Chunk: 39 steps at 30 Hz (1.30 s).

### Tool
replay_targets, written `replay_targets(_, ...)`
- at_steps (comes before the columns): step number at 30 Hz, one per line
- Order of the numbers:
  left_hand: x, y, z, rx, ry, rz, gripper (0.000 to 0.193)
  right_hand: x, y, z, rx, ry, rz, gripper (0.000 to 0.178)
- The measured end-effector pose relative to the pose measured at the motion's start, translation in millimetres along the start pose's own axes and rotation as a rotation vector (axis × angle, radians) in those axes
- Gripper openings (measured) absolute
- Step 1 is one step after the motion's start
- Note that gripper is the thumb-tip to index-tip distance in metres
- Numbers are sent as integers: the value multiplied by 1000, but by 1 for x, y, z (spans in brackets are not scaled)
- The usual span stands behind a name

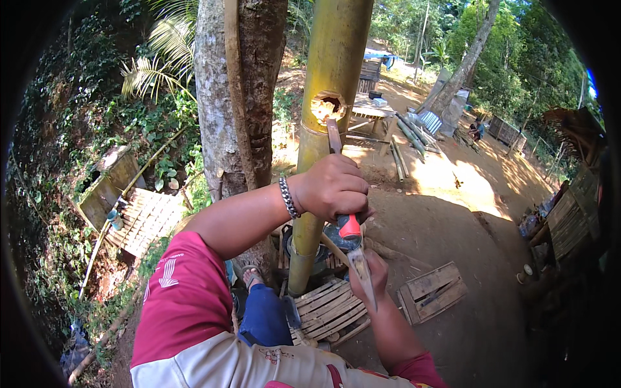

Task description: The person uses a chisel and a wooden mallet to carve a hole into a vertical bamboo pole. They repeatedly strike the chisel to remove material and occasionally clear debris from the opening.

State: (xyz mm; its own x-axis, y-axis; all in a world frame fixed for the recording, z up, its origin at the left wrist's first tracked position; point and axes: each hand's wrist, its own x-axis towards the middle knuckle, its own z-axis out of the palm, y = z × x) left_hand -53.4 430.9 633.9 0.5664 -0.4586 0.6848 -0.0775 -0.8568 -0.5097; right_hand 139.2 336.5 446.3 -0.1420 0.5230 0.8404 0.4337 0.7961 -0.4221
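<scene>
Head view, left hand point(332, 187) clenched, holding chisel point(334, 136)

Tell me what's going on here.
A person is working on a yellow-green bamboo pole. The left hand is closed around a chisel-like tool, its tip at the lower edge of a ragged hole in the pole. The right hand is at a second tool just below the first one's red end; its grip is partly hidden. The hole's rim is rough and splintered.
</scene>
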Motion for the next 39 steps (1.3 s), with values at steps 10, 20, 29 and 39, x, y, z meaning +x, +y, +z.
replay_targets(10,-8,1,8,-26,-67,43,26,-3,-30,4,195,152,-389,21)
replay_targets(20,-2,0,0,19,-92,28,31,-5,5,-2,-78,-30,59,18)
replay_targets(29,-6,1,7,-4,-116,43,32,3,3,-20,-56,-17,-218,12)
replay_targets(39,-5,3,11,-10,-126,42,31,-13,-3,-9,269,295,-463,17)
